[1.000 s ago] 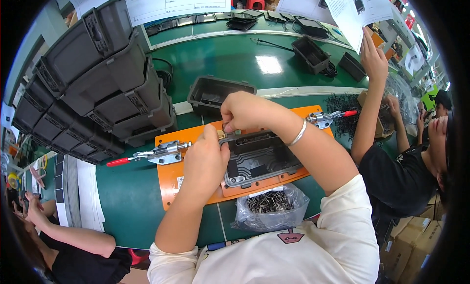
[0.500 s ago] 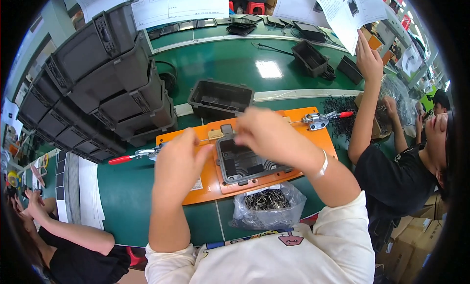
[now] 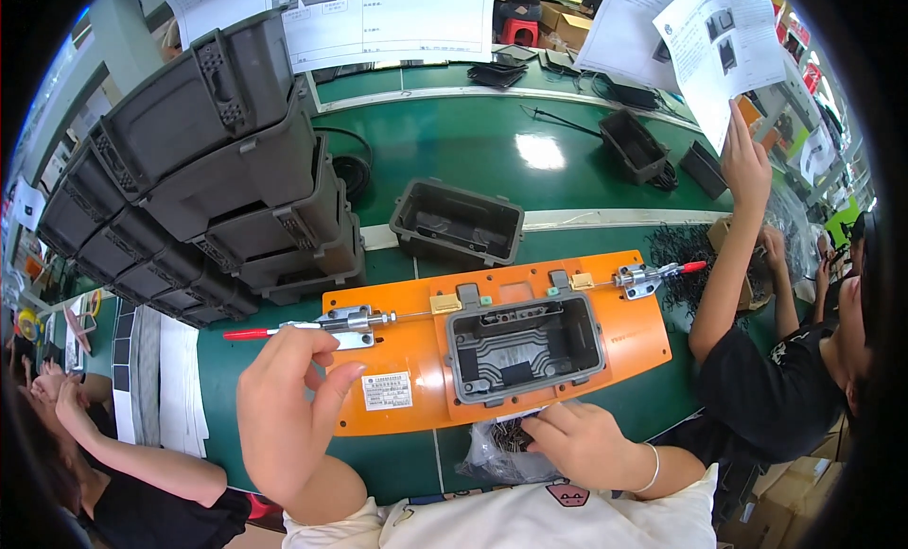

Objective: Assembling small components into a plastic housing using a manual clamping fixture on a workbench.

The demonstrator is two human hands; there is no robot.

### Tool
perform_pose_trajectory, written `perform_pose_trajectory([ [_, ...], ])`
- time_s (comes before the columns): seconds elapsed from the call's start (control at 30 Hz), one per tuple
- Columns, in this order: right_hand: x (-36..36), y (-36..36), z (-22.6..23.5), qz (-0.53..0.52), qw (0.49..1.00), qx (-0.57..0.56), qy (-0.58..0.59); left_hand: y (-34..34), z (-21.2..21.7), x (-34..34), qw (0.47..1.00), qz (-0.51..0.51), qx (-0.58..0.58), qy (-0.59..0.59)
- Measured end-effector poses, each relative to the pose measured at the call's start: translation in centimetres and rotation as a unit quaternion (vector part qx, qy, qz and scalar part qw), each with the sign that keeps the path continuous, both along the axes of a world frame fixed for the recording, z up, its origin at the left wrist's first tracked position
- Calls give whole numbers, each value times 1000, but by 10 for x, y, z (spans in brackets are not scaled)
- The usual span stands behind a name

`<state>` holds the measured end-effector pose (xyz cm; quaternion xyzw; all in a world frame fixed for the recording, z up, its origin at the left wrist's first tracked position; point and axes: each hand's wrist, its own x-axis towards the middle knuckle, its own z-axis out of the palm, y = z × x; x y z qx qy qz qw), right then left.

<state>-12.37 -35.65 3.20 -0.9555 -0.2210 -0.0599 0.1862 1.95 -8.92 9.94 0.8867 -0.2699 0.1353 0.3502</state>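
Note:
A dark grey plastic box [image 3: 525, 390], its open side up, sits in an orange fixture plate [image 3: 624, 336]. My left hand [image 3: 284, 398] is beside the plate's left end, near a red-handled toggle clamp [image 3: 355, 324]; its thumb and fingers are apart with nothing visible between them. At the plate's front edge, the fingers of my right hand [image 3: 591, 445] are pressed together over a clear plastic bag [image 3: 487, 459] of small metal pins [image 3: 511, 435]. Whatever the right fingertips hold is hidden. A second toggle clamp [image 3: 643, 279] is at the plate's right end.
Stacked dark grey boxes [image 3: 227, 171] stand at the left. Another open box [image 3: 454, 223] lies behind the plate. Paper sheets [image 3: 719, 52] hang overhead, where a co-worker's hand [image 3: 747, 161] touches one. Black cables and a carton [image 3: 742, 265] lie at the right.
My right hand has moved from the box's rear rim down to the bag of pins. My left hand has drawn back to the left and nearer me. The view has shifted slightly.

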Motion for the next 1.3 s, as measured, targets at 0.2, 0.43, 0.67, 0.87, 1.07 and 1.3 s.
perform_pose_trajectory([
  [0.2, 4, -8, -6, 64, 990, -64, 108, 19, -6, 18, 999, 36, -32, 12],
  [0.43, 45, -13, 17, 90, 975, 202, 1, 31, -1, 24, 993, 98, -60, 24],
  [0.67, 160, 3, 12, -31, 966, 252, -57, 25, -10, 34, 997, 50, -61, 11],
  [0.87, 167, 4, -2, -18, 974, 224, 21, 34, 0, 29, 995, 88, -42, 27],
  [1.07, 160, 5, 12, 20, 984, 170, -45, 41, -7, 35, 991, 96, -85, 35],
  [1.3, 182, -15, 27, -46, 974, 151, 165, 61, -15, 46, 970, 148, -182, 66],
])
